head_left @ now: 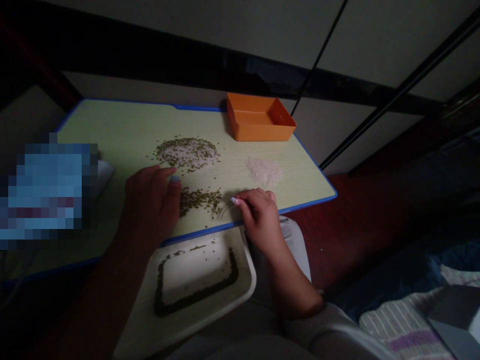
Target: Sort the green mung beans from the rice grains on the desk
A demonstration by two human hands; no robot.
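My left hand (152,205) is over the table's near side, thumb and forefinger apart with a gap between them. Beside its thumb lies a small heap of green beans (200,200), like mung beans, with pale grains among them. Behind it is a larger heap of green beans mixed with white rice (187,152). My right hand (260,215) rests near the table edge, thumb and forefinger pressed together; anything between them is too small to make out. Just beyond it is a pile of white rice (263,171). Below the edge, a white tray (250,280) holds green beans.
An orange box (264,132) stands at the table's far right corner. The pale green table (123,120) has a blue rim. A blurred-out blue object (48,185) is at the left. Cabinet panels (255,30) rise behind, and striped cloth (401,320) lies lower right.
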